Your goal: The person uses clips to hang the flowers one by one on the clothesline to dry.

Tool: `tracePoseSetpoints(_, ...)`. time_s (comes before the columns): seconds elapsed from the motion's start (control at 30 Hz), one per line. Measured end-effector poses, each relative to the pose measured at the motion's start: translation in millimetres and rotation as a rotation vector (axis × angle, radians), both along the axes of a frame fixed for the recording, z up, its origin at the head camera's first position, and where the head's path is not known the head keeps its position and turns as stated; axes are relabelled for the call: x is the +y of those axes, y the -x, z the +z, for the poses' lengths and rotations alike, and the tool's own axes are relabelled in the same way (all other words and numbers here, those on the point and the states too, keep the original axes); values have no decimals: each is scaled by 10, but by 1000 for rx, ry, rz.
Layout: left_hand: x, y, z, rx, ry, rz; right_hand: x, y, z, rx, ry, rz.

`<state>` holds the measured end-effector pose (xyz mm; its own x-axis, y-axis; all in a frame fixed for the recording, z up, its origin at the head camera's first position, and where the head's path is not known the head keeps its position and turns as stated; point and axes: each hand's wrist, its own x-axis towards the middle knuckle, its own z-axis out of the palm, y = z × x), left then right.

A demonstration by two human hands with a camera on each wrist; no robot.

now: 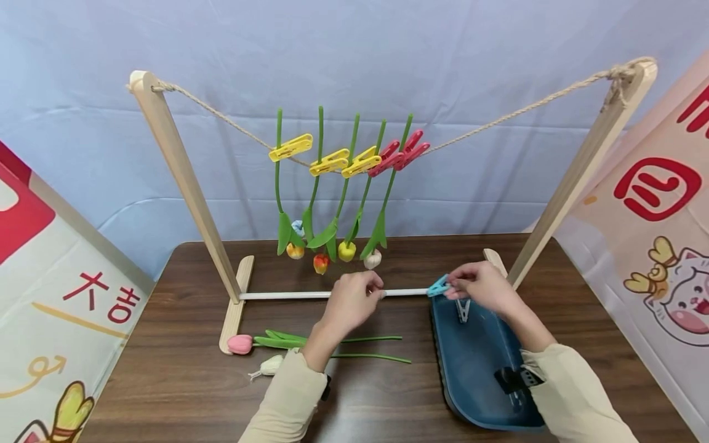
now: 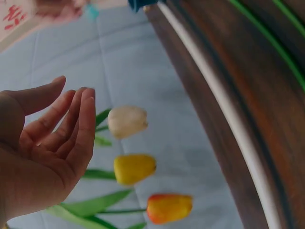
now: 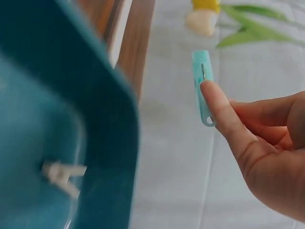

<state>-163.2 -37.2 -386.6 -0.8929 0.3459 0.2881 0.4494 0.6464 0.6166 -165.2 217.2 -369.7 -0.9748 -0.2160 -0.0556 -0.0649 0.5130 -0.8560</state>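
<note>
My right hand [image 1: 482,286] pinches a light blue clothespin [image 3: 202,71] between thumb and fingers, above the far edge of a dark blue basin [image 1: 471,363]. Nothing is held in my left hand [image 1: 351,301], whose fingers are loosely bent over the white bar, below the hanging flowers. Several artificial tulips hang head-down from a sagging rope [image 1: 515,117], among them a white tulip [image 2: 127,121], a yellow tulip [image 2: 135,169] and an orange-red tulip [image 2: 169,208]. Yellow clothespins [image 1: 290,147] and red clothespins [image 1: 410,151] clip their stems to the rope.
Wooden posts [image 1: 185,178] hold the rope, joined low down by a white bar [image 1: 285,296]. On the brown table [image 1: 183,394] lie a pink tulip [image 1: 240,344] and a white tulip [image 1: 271,366], partly behind the left arm. A pale grey clothespin [image 3: 62,176] is inside the basin.
</note>
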Motion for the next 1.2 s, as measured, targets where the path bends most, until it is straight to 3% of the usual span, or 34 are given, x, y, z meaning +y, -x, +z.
tracePoseSetpoints(0.3,142,-54,-99,-47,72,-41,-402,-65,86,-61,115,88)
tracePoseSetpoints(0.5,147,-76,-103,1,54,-61,-488,-87,76,-68,146,146)
tracePoseSetpoints(0.67,97,-96,-72,62,10,-56,-471,-94,44,17,42,156)
tracePoseSetpoints(0.87,-23,-93,-10,-11,-60,-50,-427,-91,14,114,-126,202)
tracePoseSetpoints(1.2,-132,-117,17,-54,-70,-60,-459,-80,-31,139,-35,225)
